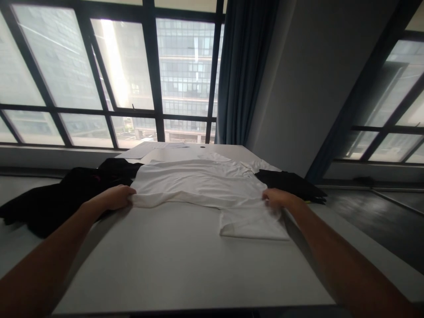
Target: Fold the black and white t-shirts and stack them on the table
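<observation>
A white T-shirt (198, 181) lies spread across the white table, wrinkled, its near edge partly raised and slightly turned. My left hand (119, 196) pinches its near left corner between thumb and fingers. At the near right corner, my right hand (277, 198) is closed on the fabric, with some fingertips hidden. A flat white flap of cloth (253, 225), which looks like a sleeve, extends toward me beside my right hand. I cannot tell how the cloth is layered beneath.
Dark clothing (76, 185) is heaped at the left and overlaps the table's side. A folded black item (291, 183) lies at the right edge. Papers (139, 151) rest at the far end of the table (165, 265). Beyond stand windows and a blue curtain (241, 70).
</observation>
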The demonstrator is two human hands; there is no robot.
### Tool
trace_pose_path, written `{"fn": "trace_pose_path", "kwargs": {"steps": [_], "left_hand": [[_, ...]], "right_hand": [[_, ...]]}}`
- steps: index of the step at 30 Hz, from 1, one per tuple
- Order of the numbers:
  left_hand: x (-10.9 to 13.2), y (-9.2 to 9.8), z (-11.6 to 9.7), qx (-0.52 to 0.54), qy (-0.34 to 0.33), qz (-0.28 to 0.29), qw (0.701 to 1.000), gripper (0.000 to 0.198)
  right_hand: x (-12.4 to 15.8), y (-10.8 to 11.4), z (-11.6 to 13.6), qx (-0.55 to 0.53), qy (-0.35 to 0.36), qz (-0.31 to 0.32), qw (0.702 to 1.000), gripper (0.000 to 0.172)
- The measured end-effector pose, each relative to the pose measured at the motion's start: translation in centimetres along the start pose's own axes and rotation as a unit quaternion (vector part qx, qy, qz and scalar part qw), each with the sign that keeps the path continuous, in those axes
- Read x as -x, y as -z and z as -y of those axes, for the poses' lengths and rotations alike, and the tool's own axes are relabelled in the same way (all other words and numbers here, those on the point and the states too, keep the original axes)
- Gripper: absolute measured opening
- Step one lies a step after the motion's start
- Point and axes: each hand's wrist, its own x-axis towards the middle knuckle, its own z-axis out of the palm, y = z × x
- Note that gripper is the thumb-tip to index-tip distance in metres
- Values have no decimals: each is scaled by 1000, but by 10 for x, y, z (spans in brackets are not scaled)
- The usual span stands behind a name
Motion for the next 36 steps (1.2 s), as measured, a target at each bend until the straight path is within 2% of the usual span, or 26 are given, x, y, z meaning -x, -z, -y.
{"fn": "trace_pose_path", "kwargs": {"steps": [3, 5, 7, 9, 13, 15, 18, 21, 23, 27, 29, 31, 32, 34, 36], "left_hand": [[16, 5, 11, 64, -11, -8, 998, 31], [22, 6, 19, 108, -8, -57, 992, 37], [25, 6, 26, 142, 2, -102, 985, 42], [24, 3, 30, 159, 12, -130, 979, 49], [17, -1, 34, 160, -13, -184, 970, 70], [15, -1, 35, 167, -37, -190, 967, 73], [16, 1, 37, 177, -56, -146, 972, 68], [21, 5, 38, 191, -59, -80, 977, 63], [26, 9, 36, 209, -47, -41, 976, 57], [37, 22, 30, 230, -2, 58, 972, 44], [43, 29, 30, 228, 19, 105, 968, 39], [47, 33, 32, 238, 23, 119, 964, 39], [47, 33, 34, 251, 22, 107, 962, 41], [44, 28, 36, 283, 30, 40, 958, 49], [36, 18, 36, 303, 71, -57, 949, 60]], "right_hand": [[17, -10, -17, -10, -22, 0, 1000, 61], [25, -16, -22, -18, -6, -22, 1000, 77], [31, -19, -22, -47, 43, -30, 997, 86], [35, -18, -16, -94, 110, -16, 989, 81], [43, -9, 2, -182, 235, 36, 954, 51], [45, -5, 6, -214, 287, 51, 932, 39], [49, -2, 1, -269, 305, 50, 912, 27], [54, 1, -14, -339, 264, 50, 902, 36], [60, 4, -24, -371, 237, 73, 895, 42], [78, 14, -34, -386, 211, 139, 887, 46], [82, 18, -38, -382, 217, 152, 885, 48], [77, 18, -43, -393, 226, 121, 883, 50], [69, 16, -45, -411, 227, 77, 880, 50], [47, 8, -47, -464, 202, -65, 860, 49], [20, -4, -44, -508, 124, -229, 821, 46]]}}
